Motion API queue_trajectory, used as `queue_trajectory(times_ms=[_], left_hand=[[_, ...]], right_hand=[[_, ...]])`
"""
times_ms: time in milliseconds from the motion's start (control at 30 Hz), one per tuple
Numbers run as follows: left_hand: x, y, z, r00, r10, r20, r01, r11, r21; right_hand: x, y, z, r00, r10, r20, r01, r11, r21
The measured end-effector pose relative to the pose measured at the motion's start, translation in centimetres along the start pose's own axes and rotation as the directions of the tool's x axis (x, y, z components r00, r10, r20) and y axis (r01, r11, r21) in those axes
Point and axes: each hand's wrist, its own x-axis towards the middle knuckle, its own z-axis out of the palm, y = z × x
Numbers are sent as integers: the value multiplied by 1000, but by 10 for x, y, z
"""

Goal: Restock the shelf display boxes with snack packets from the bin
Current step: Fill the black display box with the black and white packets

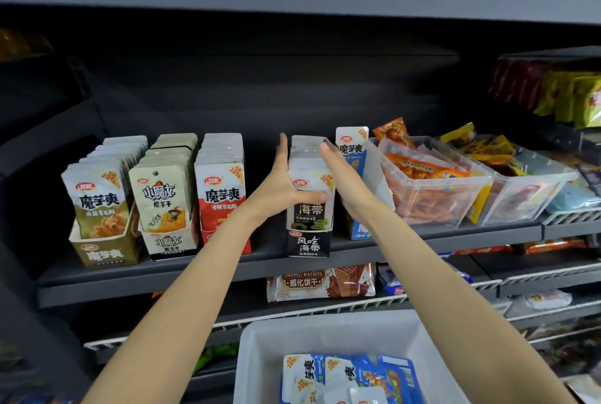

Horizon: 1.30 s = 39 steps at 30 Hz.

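Two hands are working on the stack of kelp packets [310, 176] standing in the black display box [309, 241] on the middle of the shelf [162, 276]. The left hand [283, 185] lies flat along the stack's left side, fingers straight and pointing to the back, with the thumb hooked across the face of the front packet. The right hand [344, 176] presses its straight fingers against the stack's right side; neither hand is curled round a packet. The step looks like squaring the row so it sits neatly in its box.

To do it well, press evenly from both sides and ease the packets back and down together, keeping the front label upright. Push gently, since the light cardboard could slide on the shelf or tip into the blue box [357, 205] just beside it on the right.

More stock, blue packets [351, 374], lies in the white bin [260, 358] below. They look to match the blue box, which likely comes next
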Motion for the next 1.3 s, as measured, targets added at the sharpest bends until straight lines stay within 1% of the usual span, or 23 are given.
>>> queue_trajectory(times_ms=[67,167,233,333,400,467,533,633,700,767,833,1000,1100,1167,1200,1300], left_hand=[[9,-3,-1,1000,-10,-13,9,998,-68],[12,-6,1,1000,-21,-7,20,993,-117],[7,-7,3,1000,3,-16,-4,998,-67],[-6,-11,6,993,90,-82,-88,996,25],[-18,-14,7,982,145,-119,-136,987,82],[-30,-15,8,968,202,-151,-172,967,188],[-41,-13,7,949,249,-191,-182,932,314],[-48,-9,3,933,299,-199,-184,874,451],[-49,-6,3,935,303,-187,-182,858,480],[-52,-4,3,938,303,-171,-182,846,501],[-55,-2,-1,938,311,-153,-196,839,508],[-60,6,-8,954,277,-114,-168,811,561],[-63,13,-9,955,277,-111,-155,778,608],[-66,14,-9,952,288,-107,-149,739,657],[-68,14,-9,948,301,-107,-151,717,680],[-72,12,-9,931,348,-108,-168,675,719]], right_hand=[[6,1,4,999,34,-3,-33,991,126],[6,5,6,1000,-28,10,26,979,203],[5,6,6,998,-58,29,49,969,242],[3,9,7,989,-113,91,87,963,254],[-1,9,12,984,-126,124,84,950,302],[-2,12,15,981,-133,144,83,947,310],[-2,10,11,975,-133,176,97,974,203],[2,0,-4,971,-129,202,138,990,-34],[6,-9,-13,972,-123,202,148,982,-115],[10,-15,-18,959,-158,234,214,947,-239],[9,-16,-23,946,-194,260,274,907,-320],[-7,-11,-35,914,-277,296,376,853,-361],[-7,-8,-37,927,-299,227,359,883,-304],[-3,-8,-37,940,-274,204,324,902,-284],[-1,-9,-38,937,-268,224,329,893,-308],[5,-11,-41,892,-317,321,435,797,-420]])
